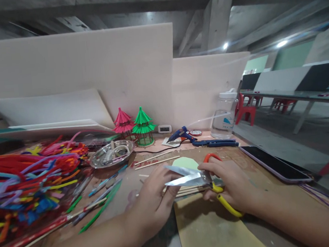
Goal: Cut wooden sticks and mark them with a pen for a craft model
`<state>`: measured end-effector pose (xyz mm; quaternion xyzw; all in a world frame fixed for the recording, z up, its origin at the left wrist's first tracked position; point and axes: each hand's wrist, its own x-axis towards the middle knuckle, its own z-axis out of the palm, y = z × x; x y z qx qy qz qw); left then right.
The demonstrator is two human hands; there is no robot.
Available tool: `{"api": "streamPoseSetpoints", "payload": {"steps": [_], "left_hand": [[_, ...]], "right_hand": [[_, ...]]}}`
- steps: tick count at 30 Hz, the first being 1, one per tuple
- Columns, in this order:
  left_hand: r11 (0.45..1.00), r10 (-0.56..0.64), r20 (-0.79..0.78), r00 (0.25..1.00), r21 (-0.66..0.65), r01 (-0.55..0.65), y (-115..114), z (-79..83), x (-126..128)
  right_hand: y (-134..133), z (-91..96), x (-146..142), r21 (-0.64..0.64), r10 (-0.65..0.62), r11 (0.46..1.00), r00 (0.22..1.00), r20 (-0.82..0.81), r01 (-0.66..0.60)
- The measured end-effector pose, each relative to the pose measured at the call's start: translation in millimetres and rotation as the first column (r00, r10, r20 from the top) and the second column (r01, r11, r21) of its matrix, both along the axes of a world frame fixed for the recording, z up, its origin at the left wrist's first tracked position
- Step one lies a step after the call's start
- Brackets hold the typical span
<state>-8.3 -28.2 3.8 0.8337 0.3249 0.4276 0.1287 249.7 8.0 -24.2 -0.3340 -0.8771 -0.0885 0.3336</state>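
Observation:
My right hand (233, 183) grips a pair of scissors (196, 179) with a red and yellow handle. Its blades are spread and point left, with their tips by my left hand (156, 195). The fingers of that hand are bent and the thumb is drawn in; what they hold, if anything, is hidden. Several thin wooden sticks (187, 190) lie under the blades, between the hands. Just behind the scissors is a pale green round piece (185, 162). A yellowish sheet (214, 226) lies in front, below the scissors.
Colourful pipe cleaners (36, 177) are heaped at the left, near a metal dish (112, 153). Pink (123, 121) and green (143, 121) pagoda models stand behind. A glue gun (179, 134), blue pliers-like tool (215, 143), water bottle (224, 114) and phone (274, 164) are rightward.

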Motion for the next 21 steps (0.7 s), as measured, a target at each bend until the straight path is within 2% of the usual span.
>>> {"api": "streamPoseSetpoints", "payload": {"steps": [5,12,21], "left_hand": [[1.0,-0.006,0.028,1.0,0.009,0.006,1.2,3.6,2.2],[1.0,0.017,0.014,1.0,0.021,-0.017,0.5,5.8,2.9],[0.998,0.017,0.006,1.0,0.057,-0.018,0.1,7.5,4.2]], "right_hand": [[-1.5,1.6,0.9,-0.027,-0.008,1.0,1.0,0.021,0.008],[-2.8,4.7,0.6,-0.025,0.058,0.998,0.998,-0.021,-0.058],[-1.7,3.3,1.6,-0.042,0.041,0.998,0.999,-0.004,-0.041]]}}
